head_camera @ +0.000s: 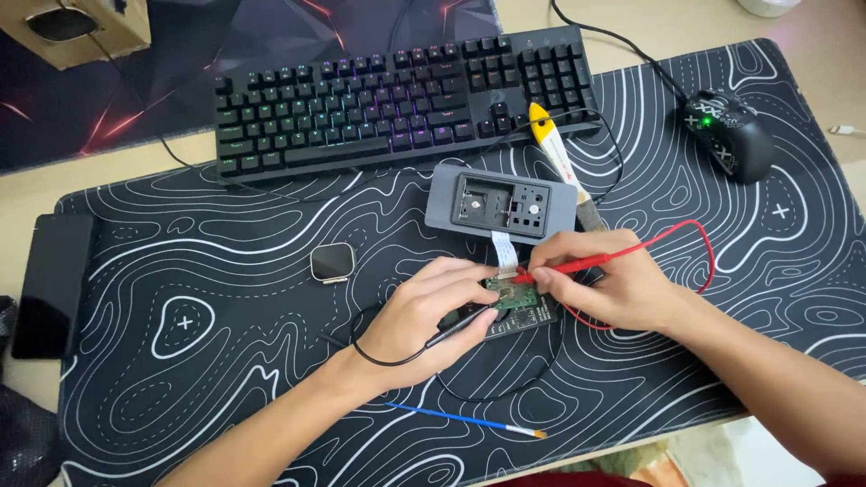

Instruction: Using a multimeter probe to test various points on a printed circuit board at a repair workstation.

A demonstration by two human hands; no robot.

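A small green circuit board (511, 296) lies on a dark holder at the middle of the surface, a pale wooden desk covered by a black desk mat with white wavy lines (225, 298). A white flat ribbon cable (504, 252) runs from the board up to a grey rectangular device with an open dark recess (502, 204) just behind it.

The left hand (424, 316) rests palm down beside the board, fingers curled around a black test probe (462, 326) whose tip meets the board. The right hand (600, 280) pinches a red test probe (577, 264) in a pen grip, its tip touching the board's upper edge.

Further out lie a small square watch body with a gold rim (331, 262), a thin blue-handled brush (465, 420), a yellow-handled tool (559, 162), a black backlit keyboard (397, 95), a black computer mouse (729, 133) and a dark phone (52, 284) at the mat's left edge.
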